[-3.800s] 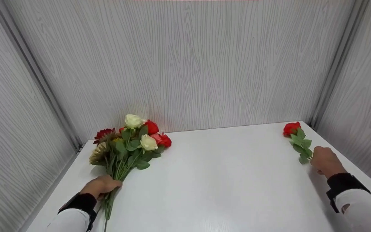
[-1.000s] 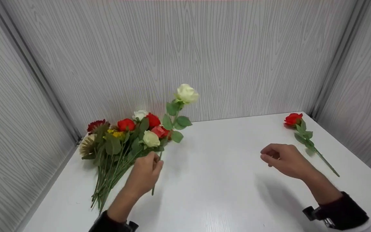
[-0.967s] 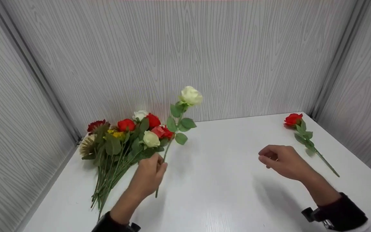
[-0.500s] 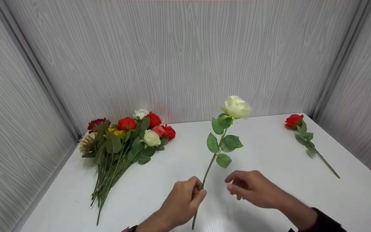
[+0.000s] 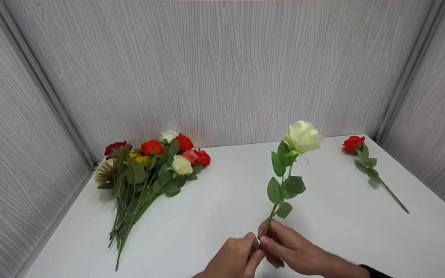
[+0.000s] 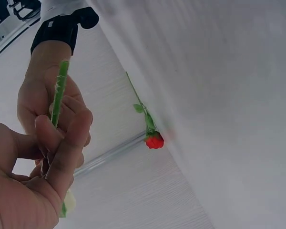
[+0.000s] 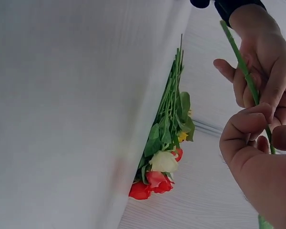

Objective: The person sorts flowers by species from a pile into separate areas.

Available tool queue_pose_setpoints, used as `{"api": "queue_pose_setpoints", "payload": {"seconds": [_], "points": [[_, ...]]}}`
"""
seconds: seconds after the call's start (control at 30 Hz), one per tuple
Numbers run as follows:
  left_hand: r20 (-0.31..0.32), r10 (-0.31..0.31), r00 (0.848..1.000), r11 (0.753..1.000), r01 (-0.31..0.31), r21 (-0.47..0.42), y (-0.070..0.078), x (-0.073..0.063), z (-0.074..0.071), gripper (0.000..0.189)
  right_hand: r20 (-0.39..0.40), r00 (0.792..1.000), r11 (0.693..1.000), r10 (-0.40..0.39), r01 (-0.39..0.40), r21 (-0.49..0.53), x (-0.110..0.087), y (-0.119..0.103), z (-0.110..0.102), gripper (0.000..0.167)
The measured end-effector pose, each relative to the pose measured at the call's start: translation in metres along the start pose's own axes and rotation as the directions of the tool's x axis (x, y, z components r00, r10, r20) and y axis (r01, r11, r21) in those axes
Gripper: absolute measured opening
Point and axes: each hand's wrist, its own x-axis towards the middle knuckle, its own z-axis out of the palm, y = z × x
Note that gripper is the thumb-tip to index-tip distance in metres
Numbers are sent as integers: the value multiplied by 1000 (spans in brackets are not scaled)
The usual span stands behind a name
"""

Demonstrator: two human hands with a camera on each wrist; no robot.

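In the head view a white rose (image 5: 303,137) with green leaves stands nearly upright above the table, tilted slightly right. Low on its stem, my left hand (image 5: 238,256) pinches it between thumb and curled fingers. Just above and touching it, my right hand (image 5: 296,249) also grips the stem. The bare lower end of the stem (image 6: 60,90) sticks out past the fingers in the left wrist view. From the right wrist view the two hands meet on the same green stem (image 7: 240,62); the bloom lies outside that view.
At the left of the white table (image 5: 222,200) lies a pile of flowers (image 5: 164,170): red, white, yellow and dark red blooms, stems toward me. A single red rose (image 5: 354,144) lies at the far right. Grey wood-grain panels (image 5: 222,69) wall the back and sides.
My left hand has lifted the white rose away from the pile and carried it right to the middle. My right hand left the red rose, came left and took hold of the white rose's stem.
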Motion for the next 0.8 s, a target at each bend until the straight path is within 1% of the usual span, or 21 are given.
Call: {"api": "queue_pose_setpoints", "payload": {"seconds": [0.07, 0.13, 0.2, 0.27, 0.3, 0.43, 0.53, 0.63, 0.7, 0.73, 0.8], "points": [[5, 33, 999, 999, -33, 12, -2, 0, -1, 20, 4, 1000, 1000, 6, -6, -1, 0, -1, -2, 20], [10, 51, 999, 998, -51, 23, -5, 2, -3, 20, -7, 1000, 1000, 19, -19, -8, 1, -2, -7, 21], [2, 39, 999, 999, -39, 31, -8, 4, -8, 21, -26, 999, 999, 31, -32, -30, 1, -3, -14, 21], [-9, -7, 1000, 999, 8, 33, -10, 6, -14, 23, -53, 997, 997, 50, -53, -53, 1, -4, -24, 22], [-12, -41, 999, 999, 41, 26, -12, 8, -18, 24, -71, 995, 995, 64, -69, -72, 2, -4, -30, 22], [-67, -140, 988, 990, 141, 15, -22, 12, -36, 22, -141, 983, 981, 117, -136, -136, 0, -4, -55, 21], [-135, -178, 975, 983, 182, 18, -35, 13, -51, 18, -192, 970, 969, 152, -185, -166, -3, -1, -77, 20], [-237, -180, 955, 977, 201, 69, -50, 14, -66, 13, -255, 951, 949, 176, -233, -214, -8, 3, -102, 18], [-306, -174, 936, 971, 215, 108, -60, 14, -74, 11, -312, 927, 927, 209, -289, -239, -13, 7, -119, 18], [-335, -174, 926, 966, 227, 125, -65, 13, -78, 10, -345, 911, 915, 226, -320, -246, -16, 9, -128, 17], [-371, -193, 908, 954, 262, 145, -73, 12, -86, 10, -398, 881, 893, 256, -374, -251, -22, 14, -145, 18]]}}
